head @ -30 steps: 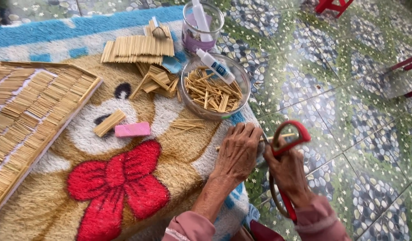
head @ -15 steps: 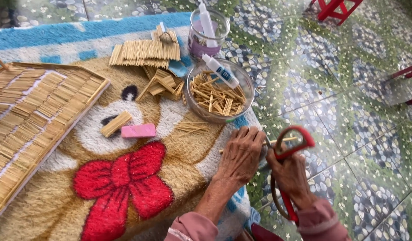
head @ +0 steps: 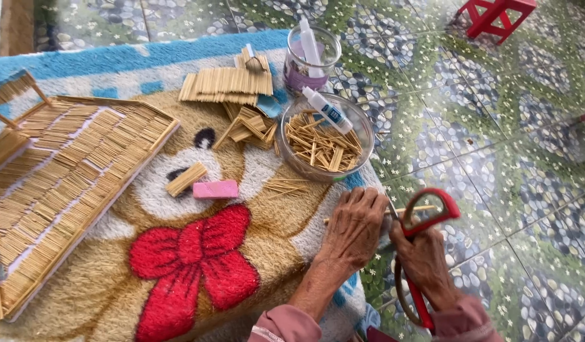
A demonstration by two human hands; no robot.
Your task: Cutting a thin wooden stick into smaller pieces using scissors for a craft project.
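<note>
Hands trimmed a thin stick (head: 414, 209) with red-handled scissors (head: 425, 218) at the rug's (head: 102, 278) edge.
The left hand (head: 354, 226) pinned the stick down, the right hand (head: 425, 263) gripped the scissors; blades so close to the fingers risked a nick, or the stick splitting.

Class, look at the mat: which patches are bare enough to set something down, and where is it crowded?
Bare: the red bow, and the mat between the stick panel and pink block. Crowded: around the bowl, jar and stick piles.
</note>
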